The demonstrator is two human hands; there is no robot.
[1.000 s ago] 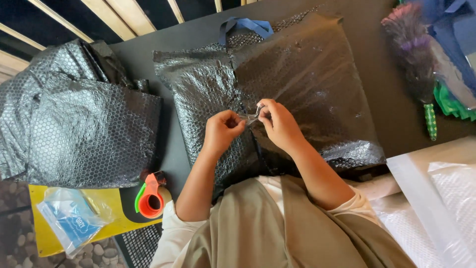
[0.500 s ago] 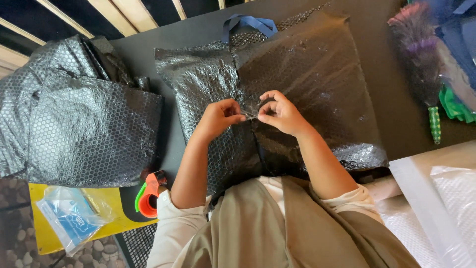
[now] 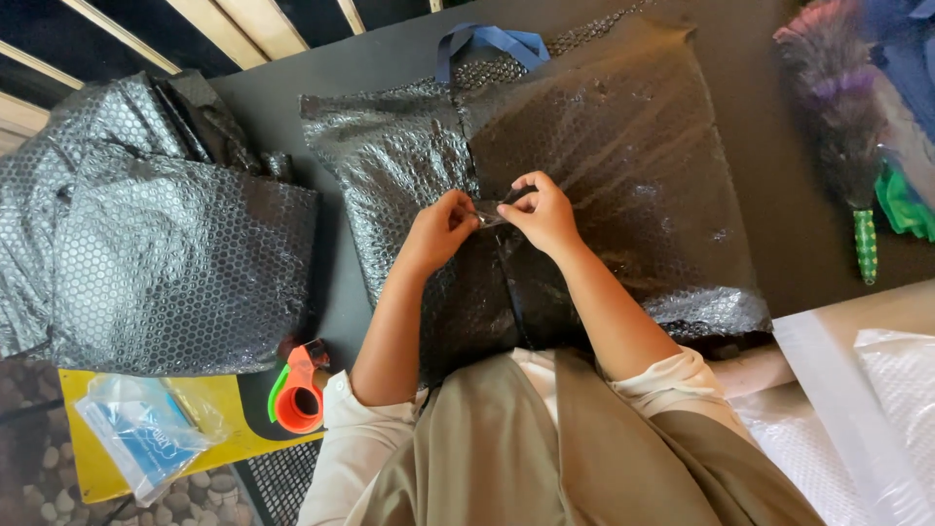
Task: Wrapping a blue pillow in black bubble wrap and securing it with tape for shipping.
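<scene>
Your left hand [image 3: 440, 226] and right hand [image 3: 542, 211] meet over the middle of the bubble-wrapped parcel [image 3: 545, 195] that lies on the dark table [image 3: 779, 175] straight ahead of you. Both hands are curled, fingertips pinched together on a small strip of clear tape [image 3: 492, 212] stretched between them, just above the seam where the two flaps of wrap overlap. Whether the strip already sticks to the wrap, you cannot tell from here: your fingers cover both of its ends, and the tape itself is barely distinct against the shiny film.

What is inside the parcel is hidden by the dark wrap. Only a blue fabric handle [image 3: 487, 41] pokes out at the far edge. The near edge of the parcel is hidden by your forearms and your chest.

To your left a second wrapped bundle [image 3: 175, 253] sits partly off the table, its left side cut by the frame. Just beside its near corner stands an orange tape dispenser [image 3: 300, 390], resting on a yellow board [image 3: 107, 468] with a clear plastic bag [image 3: 136, 429] lying on it. At the far right a feather duster [image 3: 838, 127] with a green handle lies on the table, its head cut off by the top edge.
</scene>
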